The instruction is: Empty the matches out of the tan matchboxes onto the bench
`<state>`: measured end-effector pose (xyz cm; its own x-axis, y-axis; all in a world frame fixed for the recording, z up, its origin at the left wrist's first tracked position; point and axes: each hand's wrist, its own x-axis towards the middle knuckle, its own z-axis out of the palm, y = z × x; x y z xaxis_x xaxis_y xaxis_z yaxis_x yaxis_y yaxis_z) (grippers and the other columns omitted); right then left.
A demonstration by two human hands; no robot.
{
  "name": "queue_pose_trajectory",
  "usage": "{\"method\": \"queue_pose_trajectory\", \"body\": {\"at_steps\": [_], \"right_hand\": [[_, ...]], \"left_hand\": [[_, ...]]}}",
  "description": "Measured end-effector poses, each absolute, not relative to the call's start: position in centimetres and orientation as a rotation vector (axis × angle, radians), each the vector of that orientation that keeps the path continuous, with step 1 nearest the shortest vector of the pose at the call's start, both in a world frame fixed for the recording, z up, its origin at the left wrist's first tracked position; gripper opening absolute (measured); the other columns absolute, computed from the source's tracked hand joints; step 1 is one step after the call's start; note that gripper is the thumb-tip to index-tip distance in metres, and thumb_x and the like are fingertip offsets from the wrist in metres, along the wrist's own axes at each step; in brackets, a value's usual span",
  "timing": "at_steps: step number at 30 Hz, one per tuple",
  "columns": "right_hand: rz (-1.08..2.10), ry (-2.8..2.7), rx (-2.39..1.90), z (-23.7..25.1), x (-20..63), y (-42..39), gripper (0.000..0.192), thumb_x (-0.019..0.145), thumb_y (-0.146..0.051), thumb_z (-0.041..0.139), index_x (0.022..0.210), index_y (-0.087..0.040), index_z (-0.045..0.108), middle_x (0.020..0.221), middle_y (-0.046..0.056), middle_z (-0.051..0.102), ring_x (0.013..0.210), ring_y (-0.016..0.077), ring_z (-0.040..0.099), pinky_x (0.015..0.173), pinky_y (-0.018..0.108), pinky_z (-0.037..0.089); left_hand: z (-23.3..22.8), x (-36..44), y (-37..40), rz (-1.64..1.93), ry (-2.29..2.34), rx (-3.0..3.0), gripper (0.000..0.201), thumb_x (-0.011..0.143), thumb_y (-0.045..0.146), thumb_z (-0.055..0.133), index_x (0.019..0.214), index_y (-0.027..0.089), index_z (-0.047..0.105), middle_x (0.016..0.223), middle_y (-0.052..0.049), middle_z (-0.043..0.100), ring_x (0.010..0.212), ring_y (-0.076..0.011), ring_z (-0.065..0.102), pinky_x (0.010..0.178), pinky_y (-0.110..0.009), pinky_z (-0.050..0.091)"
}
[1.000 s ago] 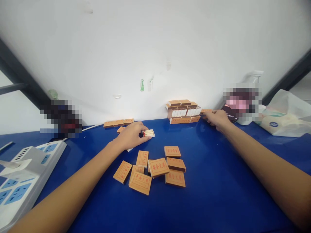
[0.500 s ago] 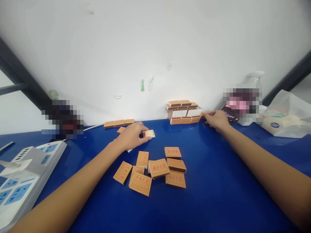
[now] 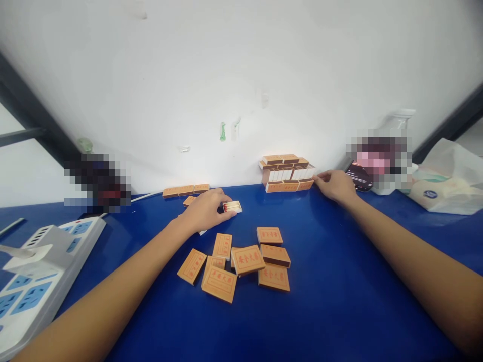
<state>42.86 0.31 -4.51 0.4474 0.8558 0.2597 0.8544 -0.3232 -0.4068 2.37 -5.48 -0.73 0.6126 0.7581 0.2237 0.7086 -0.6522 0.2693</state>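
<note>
My left hand (image 3: pixel 207 212) is closed on an open matchbox tray (image 3: pixel 234 206), its red-tipped matches showing between thumb and fingers. Partly hidden under that hand are another orange matchbox (image 3: pixel 188 200) and a white edge. At the back wall stands a layered stack of matchboxes (image 3: pixel 289 186), some laid flat, others turned with white sides outward. My right hand (image 3: pixel 335 186) pinches at the stack's right end, its fingertips on a matchbox there that is mostly hidden. In front lies a loose pile of orange matchboxes with red lettering (image 3: pixel 248 260).
A row of matchboxes (image 3: pixel 185 190) lies along the wall at left. A white power strip (image 3: pixel 85 246) with a plug occupies the left side. At right are a phone-like dark object (image 3: pixel 360 177) and a tissue pack (image 3: pixel 433 193). The tabletop (image 3: pixel 324 311) is blue.
My right hand's fingertips have closed in on the stack's right end; the orange piece seen at them before is now hardly visible. My left hand keeps its hold. The view has shifted slightly.
</note>
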Motion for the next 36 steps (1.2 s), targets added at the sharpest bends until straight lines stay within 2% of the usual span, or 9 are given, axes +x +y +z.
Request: {"method": "queue_pose_trajectory", "body": {"at_steps": [4, 7, 9, 11, 14, 17, 21, 28, 36], "right_hand": [[-0.023, -1.579, -2.229, -4.3, 42.5, 0.0, 0.031, 0.095, -0.034, 0.059, 0.113, -0.013, 0.074, 0.110, 0.016, 0.076, 0.100, 0.0289, 0.070, 0.080, 0.034, 0.051], [-0.130, -1.646, -2.311, -3.5, 42.5, -0.5, 0.048, 0.094, -0.037, 0.060, 0.133, -0.009, 0.062, 0.130, 0.023, 0.066, 0.112, 0.0331, 0.066, 0.085, 0.037, 0.050], [-0.162, -1.669, -2.368, -2.8, 42.7, -0.8, 0.056, 0.089, -0.036, 0.065, 0.138, -0.009, 0.057, 0.136, 0.027, 0.061, 0.112, 0.0354, 0.065, 0.082, 0.038, 0.049], [-0.087, -1.715, -2.415, -2.2, 42.9, -1.0, 0.048, 0.082, -0.033, 0.072, 0.125, -0.012, 0.066, 0.125, 0.024, 0.067, 0.104, 0.0346, 0.067, 0.076, 0.037, 0.048], [0.079, -1.824, -2.435, -1.6, 42.9, -0.9, 0.023, 0.077, -0.033, 0.078, 0.093, -0.017, 0.075, 0.091, 0.013, 0.075, 0.083, 0.0285, 0.069, 0.070, 0.034, 0.046], [0.163, -1.896, -2.390, -1.6, 42.3, -0.9, 0.021, 0.079, -0.039, 0.078, 0.084, -0.019, 0.074, 0.077, 0.007, 0.072, 0.074, 0.0233, 0.068, 0.066, 0.031, 0.045], [0.186, -1.961, -2.307, -1.9, 41.2, -1.2, 0.032, 0.083, -0.050, 0.075, 0.081, -0.019, 0.073, 0.076, 0.006, 0.072, 0.072, 0.0224, 0.068, 0.063, 0.029, 0.044], [-0.068, -1.912, -2.314, -3.4, 40.4, -1.3, 0.044, 0.087, -0.061, 0.067, 0.091, -0.018, 0.070, 0.093, 0.013, 0.075, 0.084, 0.0282, 0.070, 0.063, 0.032, 0.044], [0.160, -1.966, -2.221, -2.7, 40.6, -1.2, 0.044, 0.087, -0.055, 0.069, 0.105, -0.015, 0.071, 0.102, 0.014, 0.076, 0.087, 0.0276, 0.072, 0.072, 0.033, 0.050]], "left_hand": [[-0.8, 2.3, -5.4, 0.485, 1.209, 2.682, 0.029, 0.092, 0.040, 0.066, 0.111, 0.021, 0.075, 0.104, -0.007, 0.069, 0.093, -0.0230, 0.065, 0.081, -0.036, 0.049], [-0.9, 2.3, -5.3, 0.492, 1.208, 2.686, 0.029, 0.092, 0.040, 0.067, 0.112, 0.021, 0.075, 0.105, -0.008, 0.069, 0.092, -0.0229, 0.065, 0.081, -0.036, 0.049], [-0.9, 2.3, -5.2, 0.488, 1.204, 2.684, 0.029, 0.091, 0.040, 0.067, 0.112, 0.021, 0.075, 0.104, -0.008, 0.069, 0.091, -0.0226, 0.065, 0.081, -0.036, 0.049], [-0.9, 2.3, -5.3, 0.478, 1.203, 2.685, 0.028, 0.092, 0.040, 0.067, 0.111, 0.021, 0.075, 0.104, -0.007, 0.069, 0.092, -0.0227, 0.065, 0.081, -0.036, 0.049], [-0.9, 2.4, -5.4, 0.476, 1.224, 2.684, 0.029, 0.092, 0.040, 0.067, 0.112, 0.021, 0.075, 0.104, -0.007, 0.069, 0.092, -0.0228, 0.065, 0.082, -0.036, 0.049], [-0.8, 2.4, -5.4, 0.483, 1.234, 2.678, 0.029, 0.092, 0.040, 0.067, 0.112, 0.021, 0.075, 0.106, -0.007, 0.070, 0.092, -0.0227, 0.065, 0.082, -0.035, 0.049], [-0.8, 2.4, -5.4, 0.472, 1.225, 2.679, 0.029, 0.092, 0.039, 0.068, 0.112, 0.020, 0.075, 0.106, -0.007, 0.070, 0.093, -0.0228, 0.065, 0.082, -0.035, 0.049], [-0.8, 2.4, -5.5, 0.483, 1.236, 2.678, 0.030, 0.092, 0.039, 0.068, 0.113, 0.019, 0.075, 0.106, -0.007, 0.069, 0.093, -0.0233, 0.066, 0.082, -0.037, 0.050], [-1.0, 2.3, -5.3, 0.482, 1.225, 2.683, 0.029, 0.092, 0.040, 0.068, 0.112, 0.020, 0.075, 0.107, -0.007, 0.069, 0.095, -0.0232, 0.065, 0.082, -0.036, 0.049]]}}
